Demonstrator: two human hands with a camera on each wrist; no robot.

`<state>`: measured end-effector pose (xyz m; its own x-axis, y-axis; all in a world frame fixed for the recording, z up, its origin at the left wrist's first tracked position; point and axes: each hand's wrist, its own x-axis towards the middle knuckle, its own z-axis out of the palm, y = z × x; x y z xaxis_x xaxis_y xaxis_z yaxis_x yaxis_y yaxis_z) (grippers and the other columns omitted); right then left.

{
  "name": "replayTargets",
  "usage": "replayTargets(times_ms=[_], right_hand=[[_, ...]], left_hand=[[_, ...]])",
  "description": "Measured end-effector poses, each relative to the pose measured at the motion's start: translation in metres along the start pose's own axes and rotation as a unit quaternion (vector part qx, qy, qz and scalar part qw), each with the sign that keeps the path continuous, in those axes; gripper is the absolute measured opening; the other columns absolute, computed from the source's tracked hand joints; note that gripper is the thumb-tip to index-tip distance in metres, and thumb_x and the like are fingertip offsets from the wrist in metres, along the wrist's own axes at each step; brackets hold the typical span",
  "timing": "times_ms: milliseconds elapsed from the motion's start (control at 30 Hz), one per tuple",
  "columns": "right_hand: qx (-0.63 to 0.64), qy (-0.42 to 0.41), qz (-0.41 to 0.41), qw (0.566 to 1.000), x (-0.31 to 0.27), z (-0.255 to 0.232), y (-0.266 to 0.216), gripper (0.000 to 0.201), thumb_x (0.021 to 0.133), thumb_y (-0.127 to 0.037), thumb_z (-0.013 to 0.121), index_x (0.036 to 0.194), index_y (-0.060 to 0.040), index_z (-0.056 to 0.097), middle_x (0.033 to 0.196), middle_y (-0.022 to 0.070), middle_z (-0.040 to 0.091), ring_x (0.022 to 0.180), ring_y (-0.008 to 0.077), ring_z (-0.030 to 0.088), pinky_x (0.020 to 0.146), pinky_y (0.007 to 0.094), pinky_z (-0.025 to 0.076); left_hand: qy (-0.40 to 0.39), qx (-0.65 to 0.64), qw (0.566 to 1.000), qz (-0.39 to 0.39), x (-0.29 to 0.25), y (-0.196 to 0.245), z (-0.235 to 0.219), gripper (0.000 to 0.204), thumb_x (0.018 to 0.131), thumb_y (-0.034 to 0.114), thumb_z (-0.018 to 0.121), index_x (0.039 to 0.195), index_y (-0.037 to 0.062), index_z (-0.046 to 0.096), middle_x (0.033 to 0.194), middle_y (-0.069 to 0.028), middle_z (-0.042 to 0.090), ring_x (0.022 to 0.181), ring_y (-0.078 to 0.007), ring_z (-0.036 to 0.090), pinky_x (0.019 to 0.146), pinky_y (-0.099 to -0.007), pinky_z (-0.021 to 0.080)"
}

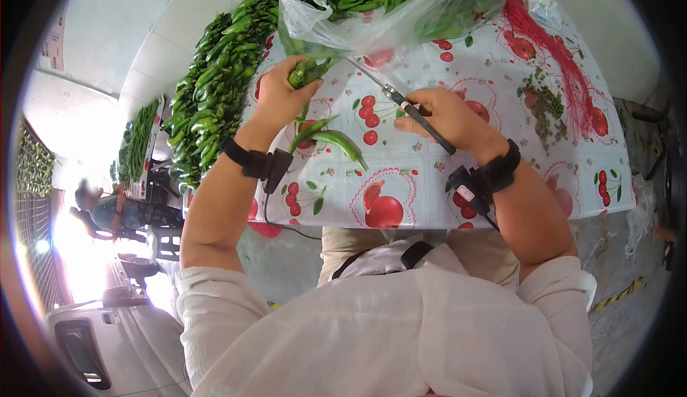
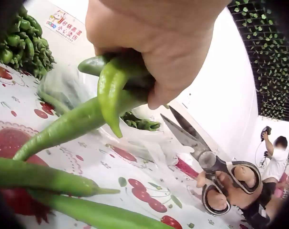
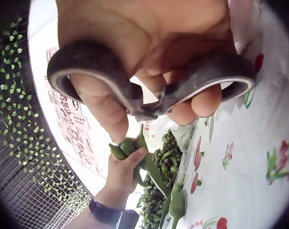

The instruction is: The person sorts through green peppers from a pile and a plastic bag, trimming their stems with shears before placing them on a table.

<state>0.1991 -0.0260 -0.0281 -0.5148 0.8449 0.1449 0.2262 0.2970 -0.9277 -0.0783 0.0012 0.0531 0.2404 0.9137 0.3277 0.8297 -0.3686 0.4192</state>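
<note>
Gripping peppers (image 1: 306, 73) for trimming.
Your left hand (image 1: 280, 95) clutches them stem-up; your right hand (image 1: 449, 116) fingers hold scissors (image 1: 401, 102) blades parted.

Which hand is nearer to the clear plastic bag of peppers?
Left. The left hand grips peppers just below the plastic bag; the right hand holds scissors lower, toward the table edge.

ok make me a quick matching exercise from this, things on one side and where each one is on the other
Things:
1. scissors
2. bunch of green peppers
3. loose green pepper
4. clear plastic bag

Places:
a. lying on the cherry-print tablecloth between the hands
b. gripped in the left hand
c. at the table's far edge, full of peppers
d. held in the right hand

Pairs: 1-d, 2-b, 3-a, 4-c
</note>
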Motion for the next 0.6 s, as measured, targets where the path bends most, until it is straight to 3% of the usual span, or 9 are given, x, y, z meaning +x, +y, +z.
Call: replayTargets(times_ms=[67,167,200,300,367,400,467,500,600], right_hand=[[0.007,0.019,-0.005,1.0,-0.001,0.0,-0.001,0.045,0.074,-0.039,0.073,0.081,0.004,0.06,0.069,0.0169,0.056,0.061,0.0235,0.052,0.06,0.0337,0.042],[-0.003,0.021,-0.01,1.0,-0.001,-0.001,-0.004,0.045,0.074,-0.039,0.073,0.081,0.0042,0.06,0.068,0.0166,0.056,0.06,0.0238,0.051,0.059,0.0339,0.041],[-0.001,0.021,-0.014,1.0,-0.002,-0.001,-0.006,0.045,0.074,-0.038,0.073,0.081,0.0042,0.06,0.068,0.0165,0.056,0.06,0.0234,0.051,0.059,0.0337,0.041],[0.007,0.02,-0.016,1.0,-0.003,-0.002,-0.008,0.044,0.075,-0.038,0.073,0.081,0.0041,0.06,0.067,0.0163,0.055,0.059,0.0221,0.051,0.058,0.0333,0.041],[0.013,0.016,-0.005,1.0,-0.003,-0.002,-0.009,0.044,0.075,-0.038,0.073,0.08,0.0042,0.059,0.066,0.0161,0.055,0.059,0.0213,0.05,0.057,0.0332,0.041],[0.023,0.008,-0.008,1.0,-0.002,-0.001,-0.007,0.037,0.077,-0.03,0.071,0.082,0.0036,0.059,0.063,0.0097,0.051,0.056,0.0152,0.046,0.054,0.0294,0.037],[0.044,-0.01,-0.015,0.999,0.0,0.0,-0.001,0.022,0.081,-0.016,0.069,0.087,0.0024,0.058,0.059,-0.0033,0.045,0.051,0.0028,0.038,0.046,0.0218,0.031],[0.042,-0.005,-0.022,0.999,0.0,0.0,-0.002,0.022,0.081,-0.016,0.069,0.087,0.0025,0.058,0.058,-0.0033,0.045,0.051,0.0028,0.038,0.046,0.0218,0.031],[0.03,0.003,-0.035,0.999,-0.001,0.001,-0.004,0.022,0.081,-0.016,0.069,0.087,0.003,0.058,0.058,-0.0034,0.045,0.051,0.0027,0.039,0.046,0.0217,0.031]], left_hand=[[0.01,-0.012,1.0,0.002,0.0,0.005,0.002,0.032,0.074,0.012,0.073,0.101,0.002,0.06,0.084,-0.0059,0.064,0.075,-0.0121,0.059,0.071,-0.0268,0.048],[0.033,-0.015,0.999,0.025,0.001,0.003,0.006,0.034,0.071,0.015,0.073,0.101,0.0034,0.06,0.084,-0.0098,0.065,0.076,-0.02,0.061,0.071,-0.0308,0.049],[0.042,-0.014,0.998,0.036,0.002,0.003,0.008,0.036,0.07,0.016,0.074,0.1,0.004,0.06,0.084,-0.0118,0.065,0.076,-0.0239,0.063,0.071,-0.0328,0.049],[0.036,0.021,0.998,0.055,0.002,0.007,0.009,0.033,0.073,0.013,0.073,0.101,0.0027,0.06,0.082,-0.0062,0.064,0.072,-0.013,0.059,0.069,-0.0268,0.048],[0.034,0.017,0.998,0.047,0.002,0.01,0.009,0.033,0.073,0.014,0.074,0.101,0.0025,0.06,0.081,-0.0064,0.064,0.071,-0.0134,0.059,0.069,-0.0268,0.048],[0.034,0.015,0.998,0.042,0.002,0.011,0.009,0.033,0.073,0.014,0.074,0.101,0.0024,0.06,0.081,-0.0066,0.064,0.071,-0.0135,0.059,0.069,-0.0268,0.048],[0.028,0.004,0.999,0.029,0.002,0.016,0.007,0.034,0.07,0.015,0.073,0.1,0.0039,0.061,0.084,-0.0112,0.064,0.076,-0.0231,0.061,0.07,-0.032,0.049],[0.025,-0.001,0.999,0.022,0.002,0.018,0.007,0.034,0.069,0.016,0.073,0.099,0.0047,0.061,0.086,-0.0135,0.064,0.078,-0.0279,0.063,0.071,-0.0347,0.049],[0.034,0.009,0.998,0.048,0.002,0.015,0.007,0.034,0.073,0.014,0.073,0.102,0.0022,0.06,0.08,-0.0068,0.063,0.07,-0.0135,0.058,0.068,-0.0268,0.047]])
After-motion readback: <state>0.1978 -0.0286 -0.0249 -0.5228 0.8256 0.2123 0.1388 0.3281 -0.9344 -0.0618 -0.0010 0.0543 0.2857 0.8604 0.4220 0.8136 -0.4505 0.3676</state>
